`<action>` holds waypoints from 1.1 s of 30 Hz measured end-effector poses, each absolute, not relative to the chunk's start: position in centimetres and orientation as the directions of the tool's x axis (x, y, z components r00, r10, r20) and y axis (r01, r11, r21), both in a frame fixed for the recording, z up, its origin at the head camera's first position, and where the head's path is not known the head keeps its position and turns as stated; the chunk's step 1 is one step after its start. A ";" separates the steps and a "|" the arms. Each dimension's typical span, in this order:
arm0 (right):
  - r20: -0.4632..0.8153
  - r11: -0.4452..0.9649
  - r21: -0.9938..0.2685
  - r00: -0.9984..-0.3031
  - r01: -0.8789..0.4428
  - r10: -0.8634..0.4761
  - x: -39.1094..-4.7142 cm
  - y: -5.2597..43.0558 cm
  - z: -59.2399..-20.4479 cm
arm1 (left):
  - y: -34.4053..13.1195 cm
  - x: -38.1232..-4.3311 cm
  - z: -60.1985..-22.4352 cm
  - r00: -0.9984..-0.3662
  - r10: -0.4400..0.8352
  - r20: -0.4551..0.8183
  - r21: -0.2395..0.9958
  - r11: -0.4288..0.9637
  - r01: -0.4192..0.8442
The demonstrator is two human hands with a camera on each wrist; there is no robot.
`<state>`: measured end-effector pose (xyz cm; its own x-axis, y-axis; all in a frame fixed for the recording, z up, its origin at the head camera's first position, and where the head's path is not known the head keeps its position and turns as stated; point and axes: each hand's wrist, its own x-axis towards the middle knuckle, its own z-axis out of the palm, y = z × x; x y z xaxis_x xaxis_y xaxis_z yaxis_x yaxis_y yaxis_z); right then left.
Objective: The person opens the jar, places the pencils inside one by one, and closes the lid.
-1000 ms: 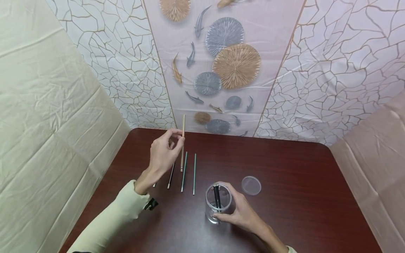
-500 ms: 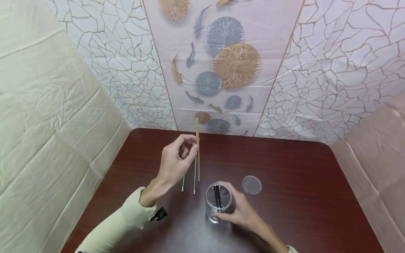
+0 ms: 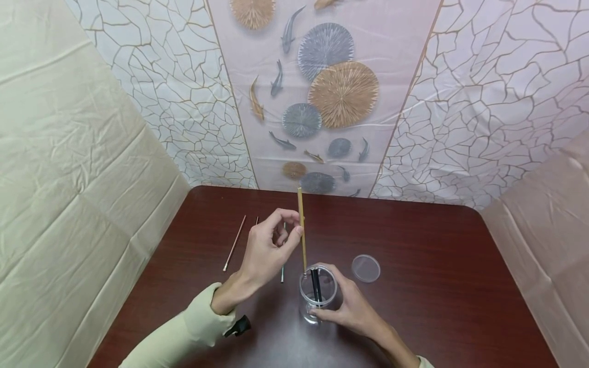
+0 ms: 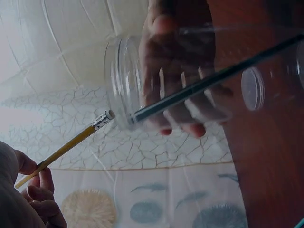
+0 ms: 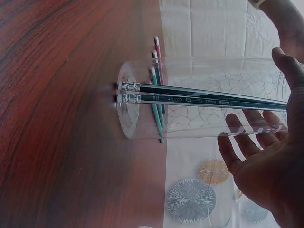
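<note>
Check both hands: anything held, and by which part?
Left hand pinches the yellow pencil partway along its shaft, away from the eraser; right hand grips the clear jar around its side.

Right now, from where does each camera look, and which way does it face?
Head: on the head, facing forward and down at the jar; left hand, right hand and sleeves show.
Left wrist: on that wrist, facing the yellow pencil and the jar's mouth; both hands show.
Right wrist: on that wrist, facing the jar and dark pencils; mainly the right hand shows.
Head and left wrist share the yellow pencil and both hands.
</note>
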<state>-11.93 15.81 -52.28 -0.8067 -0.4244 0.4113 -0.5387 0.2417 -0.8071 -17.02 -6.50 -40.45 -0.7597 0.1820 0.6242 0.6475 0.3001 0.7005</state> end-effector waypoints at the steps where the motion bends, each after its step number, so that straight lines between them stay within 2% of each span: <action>1: 0.408 0.242 -0.810 -0.809 -0.535 -0.423 -11.9 15.8 -52.3 | -6.4 -16.9 -40.6 -0.761 0.187 0.622 0.702 0.298 0.647; 12: 0.420 0.250 -0.801 -0.808 -0.545 -0.414 -12.0 15.9 -52.5 | -5.8 -15.5 -43.0 -0.784 0.223 0.579 0.704 0.350 0.619; 19: 0.407 0.245 -0.811 -0.814 -0.531 -0.415 -11.4 15.6 -50.7 | -5.8 -14.9 -44.0 -0.794 0.244 0.557 0.700 0.377 0.607; 23: 0.404 0.236 -0.815 -0.810 -0.530 -0.426 -11.9 15.9 -52.2 | -5.9 -14.8 -44.4 -0.791 0.253 0.556 0.690 0.389 0.610; 33: 0.394 0.214 -0.828 -0.810 -0.518 -0.435 -11.9 16.0 -52.2 | -6.0 -14.8 -44.9 -0.795 0.281 0.538 0.674 0.423 0.606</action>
